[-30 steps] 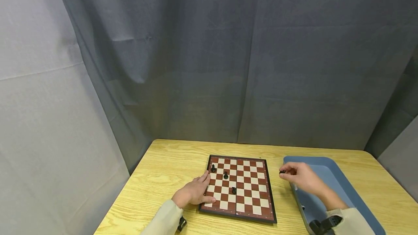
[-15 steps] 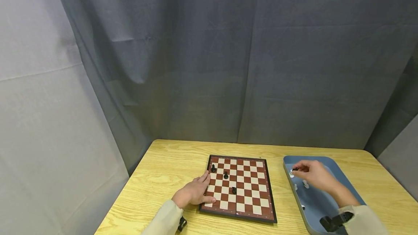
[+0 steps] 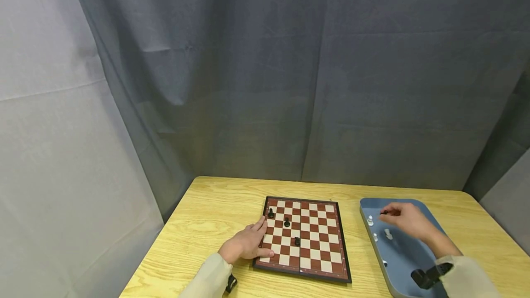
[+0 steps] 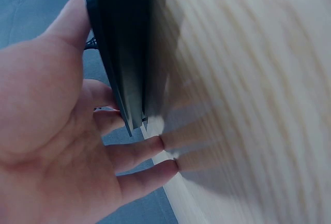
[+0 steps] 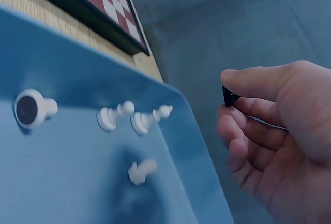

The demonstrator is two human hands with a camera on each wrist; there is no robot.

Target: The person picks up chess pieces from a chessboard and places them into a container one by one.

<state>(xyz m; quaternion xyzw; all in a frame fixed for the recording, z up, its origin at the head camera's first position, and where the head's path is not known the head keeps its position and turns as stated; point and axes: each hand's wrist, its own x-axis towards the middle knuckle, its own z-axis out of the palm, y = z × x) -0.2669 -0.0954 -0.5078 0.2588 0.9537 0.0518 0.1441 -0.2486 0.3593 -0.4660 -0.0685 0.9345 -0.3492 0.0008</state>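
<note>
My left hand [image 3: 246, 241] lies along the left edge of a chessboard [image 3: 325, 249], fingers outstretched and thumb over the near corner area. In the left wrist view, fingertips [image 4: 168, 166] of that hand touch the wooden table beside the board's dark side. Two black pawns [image 3: 287, 222] and a black knight [image 3: 297, 241] stand on the board's left half. Over the blue tray [image 3: 407, 268], my right hand [image 3: 407, 220] pinches a small black chess piece [image 5: 228, 97] between thumb and fingers, most of it hidden by them.
Several white chess pieces are in the tray: an upright pawn [image 5: 115, 116], a taller piece [image 5: 150, 119] near the far corner, one lying with its dark base [image 5: 27, 110] showing, and a knight [image 5: 141, 171]. A grey curtain [image 3: 265, 82] hangs behind the table [image 3: 223, 197].
My right hand has moved right, from beside the tray's left rim to over its inside, still pinching the black chess piece. The left hand and the board have stayed in place.
</note>
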